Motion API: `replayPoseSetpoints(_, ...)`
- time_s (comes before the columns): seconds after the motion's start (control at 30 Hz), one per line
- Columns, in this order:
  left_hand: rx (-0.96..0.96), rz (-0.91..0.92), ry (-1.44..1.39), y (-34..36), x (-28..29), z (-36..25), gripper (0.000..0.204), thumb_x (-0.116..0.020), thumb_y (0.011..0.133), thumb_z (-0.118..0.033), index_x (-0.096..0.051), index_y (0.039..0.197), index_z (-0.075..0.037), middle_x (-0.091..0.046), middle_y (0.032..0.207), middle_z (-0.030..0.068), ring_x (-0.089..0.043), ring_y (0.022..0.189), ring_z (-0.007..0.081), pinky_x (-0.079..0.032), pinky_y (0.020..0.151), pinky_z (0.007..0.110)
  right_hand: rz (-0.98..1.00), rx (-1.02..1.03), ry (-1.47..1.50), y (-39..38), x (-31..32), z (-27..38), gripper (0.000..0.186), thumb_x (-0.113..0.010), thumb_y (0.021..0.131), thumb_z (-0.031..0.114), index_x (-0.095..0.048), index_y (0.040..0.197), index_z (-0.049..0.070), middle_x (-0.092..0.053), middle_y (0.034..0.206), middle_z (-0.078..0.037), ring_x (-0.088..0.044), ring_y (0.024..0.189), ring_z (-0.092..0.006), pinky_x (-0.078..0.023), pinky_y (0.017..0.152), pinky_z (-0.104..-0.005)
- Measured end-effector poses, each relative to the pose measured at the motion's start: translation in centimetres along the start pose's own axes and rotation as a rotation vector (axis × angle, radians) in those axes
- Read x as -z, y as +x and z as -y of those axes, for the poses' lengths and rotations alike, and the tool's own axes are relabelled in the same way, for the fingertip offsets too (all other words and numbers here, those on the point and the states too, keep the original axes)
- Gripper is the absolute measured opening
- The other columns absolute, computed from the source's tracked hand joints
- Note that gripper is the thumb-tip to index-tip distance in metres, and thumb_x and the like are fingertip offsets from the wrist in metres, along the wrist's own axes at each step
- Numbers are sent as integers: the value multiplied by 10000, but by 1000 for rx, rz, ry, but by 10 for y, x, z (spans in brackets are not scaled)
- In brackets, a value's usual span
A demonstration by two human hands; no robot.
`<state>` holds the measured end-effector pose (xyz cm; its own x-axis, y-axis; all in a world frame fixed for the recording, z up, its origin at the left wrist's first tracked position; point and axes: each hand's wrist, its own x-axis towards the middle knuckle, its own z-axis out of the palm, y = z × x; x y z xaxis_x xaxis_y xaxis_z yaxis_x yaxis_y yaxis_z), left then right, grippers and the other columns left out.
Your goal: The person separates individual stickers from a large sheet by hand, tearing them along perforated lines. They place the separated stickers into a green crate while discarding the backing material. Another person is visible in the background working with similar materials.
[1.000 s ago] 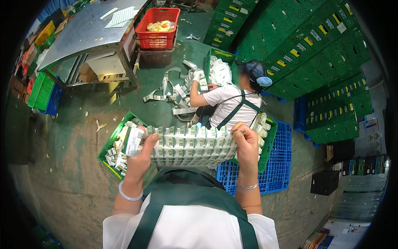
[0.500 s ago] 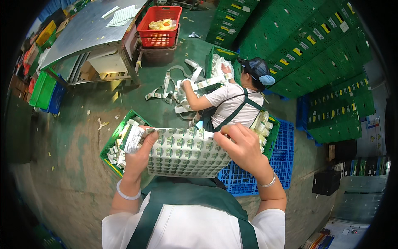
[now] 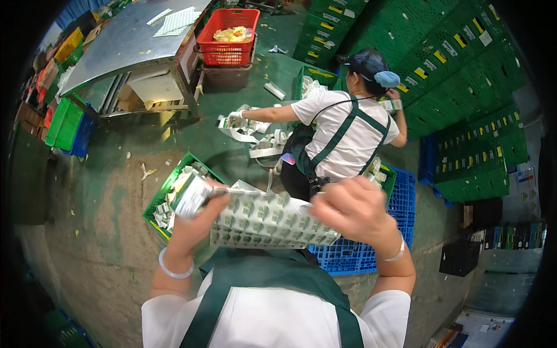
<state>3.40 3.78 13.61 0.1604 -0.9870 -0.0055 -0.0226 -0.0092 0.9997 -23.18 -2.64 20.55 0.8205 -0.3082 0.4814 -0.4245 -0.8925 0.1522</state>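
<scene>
My left hand is closed on a white labelled packet and the left end of a sheet printed with rows of small green labels. My right hand, blurred, has its fingers curled on the sheet's upper right part. The sheet spans between my hands over my green apron, with a ripple along its top edge. Beyond my left hand a green crate holds small white packets. Another green crate, partly hidden behind my right hand, holds pale packages and rests on a blue pallet.
A co-worker in a cap sits ahead among white strips, near another green crate. A steel table and red basket are at the back left. Stacked green crates line the right; a black crate stands below them.
My right hand has moved down and to the right, fingers curling further over the sheet, whose top edge now buckles. The co-worker has straightened, reaching left with one arm and raising the other.
</scene>
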Motion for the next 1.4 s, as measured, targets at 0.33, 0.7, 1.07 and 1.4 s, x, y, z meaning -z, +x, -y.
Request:
replayPoseSetpoints(0.33,-1247,807,-93,-18,-9,-79,210,-585,820,-178,-509,989,-80,-619,857,88,-582,770,204,-477,812,351,-602,-832,738,-48,2,-17,195,-432,946,150,-516,834,14,-523,716,-33,-432,529,-40,-342,465,-166)
replayPoseSetpoints(0.7,90,364,-797,24,-31,20,748,-210,916,-569,-220,1386,12,-310,1397,222,-328,1291,320,-275,1068,407,35,-664,874,17,-70,38,117,-550,851,126,-518,792,30,-548,665,-135,-557,594,-319,-436,526,-362)
replayPoseSetpoints(1.07,-477,284,308,-5,-22,37,450,-439,929,-337,-482,1278,-56,-453,1333,111,-337,1297,299,-194,1078,452,0,-728,626,8,-88,41,236,-693,764,191,-529,742,22,-559,576,-80,-546,474,-221,-418,453,-304)
replayPoseSetpoints(1.4,-676,455,947,-21,-45,96,443,-497,873,-305,-434,1288,-163,-425,1342,70,-319,1308,246,-119,1081,547,241,-532,862,3,-69,63,133,-601,816,112,-503,868,38,-623,751,-116,-612,671,-293,-462,557,-345)
